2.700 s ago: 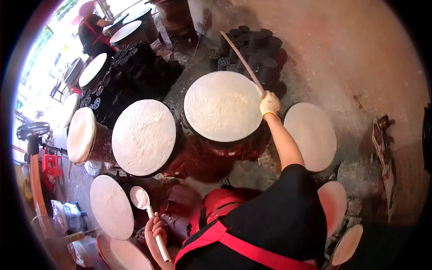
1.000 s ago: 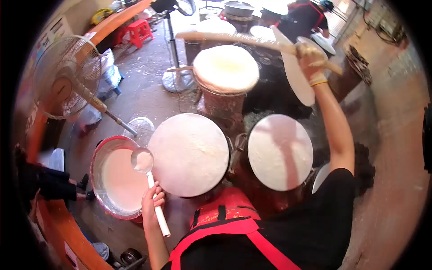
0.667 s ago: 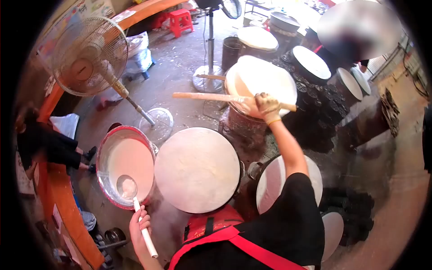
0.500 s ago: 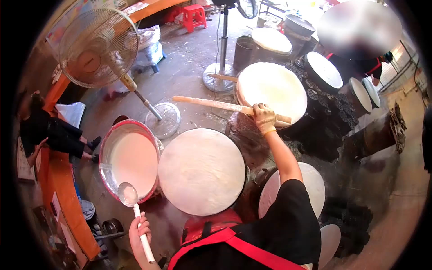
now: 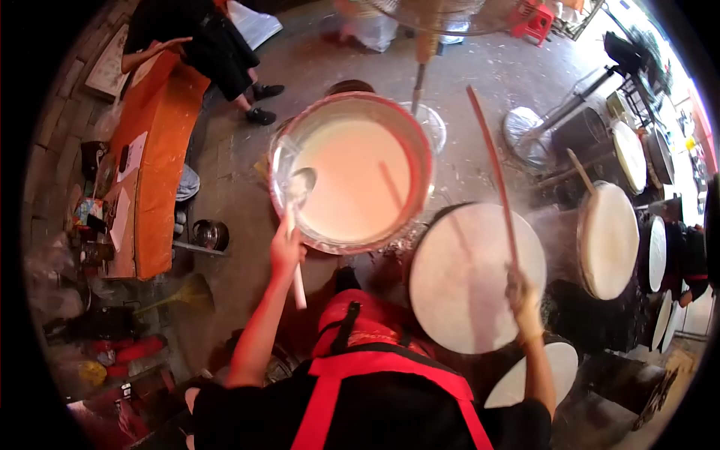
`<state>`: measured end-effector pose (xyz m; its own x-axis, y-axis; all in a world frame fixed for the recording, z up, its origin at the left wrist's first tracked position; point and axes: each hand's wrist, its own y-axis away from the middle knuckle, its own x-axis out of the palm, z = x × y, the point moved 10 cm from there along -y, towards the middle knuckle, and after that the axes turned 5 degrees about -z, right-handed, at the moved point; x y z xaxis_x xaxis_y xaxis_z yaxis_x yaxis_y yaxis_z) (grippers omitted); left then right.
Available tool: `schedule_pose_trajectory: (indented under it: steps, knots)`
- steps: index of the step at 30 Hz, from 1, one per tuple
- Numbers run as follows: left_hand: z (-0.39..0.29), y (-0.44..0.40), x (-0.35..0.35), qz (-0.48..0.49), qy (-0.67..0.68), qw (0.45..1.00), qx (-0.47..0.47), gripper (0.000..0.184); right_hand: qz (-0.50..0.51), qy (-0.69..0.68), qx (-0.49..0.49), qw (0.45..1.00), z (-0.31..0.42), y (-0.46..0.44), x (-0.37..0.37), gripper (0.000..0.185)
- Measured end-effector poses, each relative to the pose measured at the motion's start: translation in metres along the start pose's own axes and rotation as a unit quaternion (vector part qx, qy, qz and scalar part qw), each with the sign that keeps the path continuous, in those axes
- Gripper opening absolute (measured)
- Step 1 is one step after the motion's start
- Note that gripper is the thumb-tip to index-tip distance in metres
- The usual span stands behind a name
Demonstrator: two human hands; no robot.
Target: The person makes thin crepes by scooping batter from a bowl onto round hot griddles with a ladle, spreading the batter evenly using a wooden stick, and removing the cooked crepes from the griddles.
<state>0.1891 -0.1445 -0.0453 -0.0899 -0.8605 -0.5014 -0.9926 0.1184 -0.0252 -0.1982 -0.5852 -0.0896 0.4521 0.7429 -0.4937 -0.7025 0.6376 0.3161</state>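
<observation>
My left hand [image 5: 287, 246] is closed round the white handle of a ladle [image 5: 302, 184]; its metal bowl is over the near left part of a large red-rimmed tub [image 5: 425, 146]. Pale, creamy liquid [image 5: 352, 180] fills much of that tub. In my right hand [image 5: 523, 296], fingers closed, is one end of a long wooden stick [image 5: 493, 161], which points away from me. The stick crosses above a round, pale, flat-topped surface [image 5: 442, 270] right of the tub. I cannot tell whether it touches the surface.
Several more round pale surfaces, one of them a steaming disc [image 5: 611, 240], line the right side. A standing fan [image 5: 424, 49] is behind the tub, a second fan [image 5: 630, 56] at far right. On the left are an orange table [image 5: 161, 217] and a person in black [image 5: 206, 45].
My view has swung left toward the tub. My right hand has brought the stick from a farther round surface to the nearer one. The ladle is still in my left hand.
</observation>
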Motion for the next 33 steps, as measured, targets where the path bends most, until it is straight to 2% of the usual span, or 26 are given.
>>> schedule_pose_trajectory:
  steps: [1,2,3,4,5,6,7,8,9,11,12,13,14,15,16,19,20,23,24,28,30,31,32,33]
  knots:
    - [0.034,-0.039,0.023,0.031,-0.133,0.983,0.126,0.029,0.026,0.019,0.018,0.999,-0.009,0.013,0.052,0.039]
    - [0.069,-0.072,0.046,0.029,-0.253,0.932,0.256,0.031,0.054,0.039,0.035,0.997,-0.017,0.026,0.104,0.04]
    - [0.119,-0.104,0.073,0.131,-0.344,0.894,0.256,0.036,0.058,0.186,-0.039,0.98,0.021,0.032,0.147,0.041]
    - [0.117,-0.11,0.102,0.227,-0.389,0.821,0.351,0.04,0.045,0.328,-0.112,0.937,0.06,0.039,0.19,0.045]
    - [0.113,-0.103,0.122,0.32,-0.42,0.728,0.437,0.044,0.034,0.333,-0.171,0.927,0.115,0.039,0.217,0.05]
    - [0.108,-0.122,0.122,0.331,-0.417,0.725,0.436,0.044,0.021,0.34,-0.228,0.912,0.171,0.04,0.244,0.057]
    - [0.101,-0.142,0.122,0.338,-0.417,0.723,0.436,0.044,0.007,0.133,-0.204,0.97,0.213,0.018,0.255,0.064]
    - [0.096,-0.16,0.125,0.338,-0.419,0.719,0.44,0.044,0.019,0.104,-0.17,0.98,0.216,0.0,0.283,0.06]
    - [0.105,-0.184,0.123,0.278,-0.388,0.807,0.348,0.041,0.031,0.074,-0.136,0.987,0.207,-0.02,0.312,0.058]
    - [0.146,-0.194,0.122,0.146,-0.307,0.93,0.137,0.036,0.009,0.176,-0.128,0.976,0.203,-0.066,0.358,0.059]
    - [0.171,-0.185,0.143,0.195,-0.297,0.935,-0.006,0.035,0.029,0.229,-0.083,0.97,0.187,-0.089,0.381,0.06]
    - [0.174,-0.164,0.166,0.274,-0.131,0.945,-0.125,0.027,0.05,0.28,-0.035,0.958,0.165,-0.103,0.399,0.061]
    - [0.175,-0.138,0.186,0.308,0.053,0.905,-0.287,0.022,0.037,0.302,-0.034,0.952,0.146,-0.114,0.412,0.06]
    - [0.174,-0.11,0.203,0.31,0.163,0.831,-0.432,0.021,0.028,0.281,-0.048,0.958,0.142,-0.114,0.415,0.061]
    - [0.181,-0.088,0.241,0.256,0.431,0.656,-0.564,0.026,0.016,0.259,-0.057,0.964,0.138,-0.103,0.413,0.062]
    - [0.132,-0.063,0.254,0.236,0.493,0.533,-0.646,0.033,-0.015,0.234,-0.078,0.969,0.155,-0.055,0.382,0.067]
    - [0.121,-0.06,0.252,0.224,0.486,0.532,-0.657,0.035,-0.014,0.215,-0.073,0.974,0.156,-0.041,0.373,0.068]
    - [0.05,-0.077,0.214,0.197,0.534,0.618,-0.543,0.038,-0.019,0.163,-0.079,0.983,0.166,-0.007,0.348,0.069]
    - [0.024,-0.076,0.205,0.219,0.567,0.572,-0.551,0.038,-0.023,0.145,-0.093,0.985,0.171,0.003,0.341,0.07]
    - [-0.06,-0.089,0.134,0.209,0.539,0.713,-0.397,0.034,-0.054,0.044,-0.198,0.978,0.194,0.031,0.315,0.072]
    - [-0.112,-0.083,0.085,0.203,0.509,0.773,-0.319,0.032,-0.037,0.058,-0.198,0.978,0.211,0.045,0.297,0.072]
    - [-0.126,-0.084,0.075,0.237,0.525,0.751,-0.322,0.029,-0.029,0.067,-0.197,0.978,0.219,0.052,0.291,0.072]
    - [-0.151,-0.081,0.052,0.226,0.511,0.774,-0.297,0.028,-0.081,0.047,-0.274,0.957,0.237,0.063,0.276,0.071]
    - [-0.176,-0.077,0.026,0.215,0.496,0.796,-0.273,0.027,-0.078,0.052,-0.27,0.958,0.242,0.065,0.272,0.071]
